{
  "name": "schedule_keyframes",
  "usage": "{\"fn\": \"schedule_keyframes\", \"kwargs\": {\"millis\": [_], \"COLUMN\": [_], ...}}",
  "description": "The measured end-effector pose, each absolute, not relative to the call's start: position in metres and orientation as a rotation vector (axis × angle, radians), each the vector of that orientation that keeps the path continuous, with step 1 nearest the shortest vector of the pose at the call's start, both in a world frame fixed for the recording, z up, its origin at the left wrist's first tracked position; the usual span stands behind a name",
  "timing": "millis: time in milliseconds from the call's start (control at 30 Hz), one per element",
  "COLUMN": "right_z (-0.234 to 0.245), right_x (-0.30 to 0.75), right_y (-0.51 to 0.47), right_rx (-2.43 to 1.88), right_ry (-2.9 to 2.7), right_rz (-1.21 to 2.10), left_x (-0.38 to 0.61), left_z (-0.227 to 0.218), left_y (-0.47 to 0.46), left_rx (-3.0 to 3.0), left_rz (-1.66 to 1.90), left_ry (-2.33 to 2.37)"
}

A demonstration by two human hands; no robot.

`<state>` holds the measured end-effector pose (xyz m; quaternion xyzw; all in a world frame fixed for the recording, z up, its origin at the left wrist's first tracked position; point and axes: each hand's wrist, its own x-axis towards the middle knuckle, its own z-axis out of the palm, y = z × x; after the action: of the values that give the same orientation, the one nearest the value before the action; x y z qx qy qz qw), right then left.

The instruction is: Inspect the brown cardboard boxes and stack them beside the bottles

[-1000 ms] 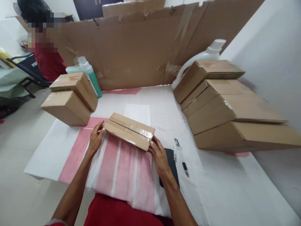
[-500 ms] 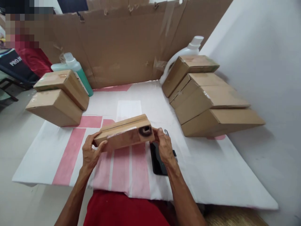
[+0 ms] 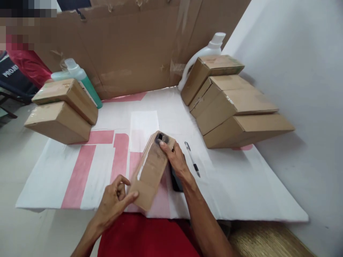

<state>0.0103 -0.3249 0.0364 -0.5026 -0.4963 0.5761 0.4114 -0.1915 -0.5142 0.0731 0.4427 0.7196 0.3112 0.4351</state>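
A small cardboard box (image 3: 150,172) is held between both my hands above the white and pink cloth (image 3: 80,167). It points away from me, with a dark round mark at its far end. My right hand (image 3: 174,159) grips that far end, fingers over the top. My left hand (image 3: 116,198) holds the near end, thumb pressed on the box's face. A black phone (image 3: 175,182) lies on the cloth under my right wrist, mostly hidden. A pen (image 3: 192,164) lies just to the right of my right hand.
Two cardboard boxes (image 3: 60,110) are stacked at the left with a green bottle (image 3: 80,80) behind. Several boxes (image 3: 233,103) are stacked at the right by a white jug (image 3: 206,53). A cardboard sheet (image 3: 134,46) stands at the back. A person in red (image 3: 29,64) is at far left.
The box was lifted off the cloth and turned from lying crosswise to pointing away from me. My left hand came toward me with the near end; my right hand went to the far end.
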Motion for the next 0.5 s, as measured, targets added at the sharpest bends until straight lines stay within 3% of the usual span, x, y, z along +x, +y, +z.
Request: {"fn": "schedule_keyframes", "kwargs": {"millis": [167, 367, 500], "right_z": [0.051, 0.052, 0.052], "right_x": [-0.005, -0.018, -0.025], "right_y": [-0.342, -0.355, -0.360], "right_rx": [-1.339, -1.393, -1.403], "right_ry": [-1.654, -1.864, -1.799], "right_rz": [1.666, 1.404, 1.237], "left_x": [-0.180, -0.194, -0.184], "left_z": [0.071, 0.061, 0.052], "left_y": [-0.530, -0.468, -0.422], "left_rx": [1.038, 1.148, 1.282], "left_rz": [0.596, 1.191, 1.310], "left_ry": [1.418, 1.897, 1.779]}}
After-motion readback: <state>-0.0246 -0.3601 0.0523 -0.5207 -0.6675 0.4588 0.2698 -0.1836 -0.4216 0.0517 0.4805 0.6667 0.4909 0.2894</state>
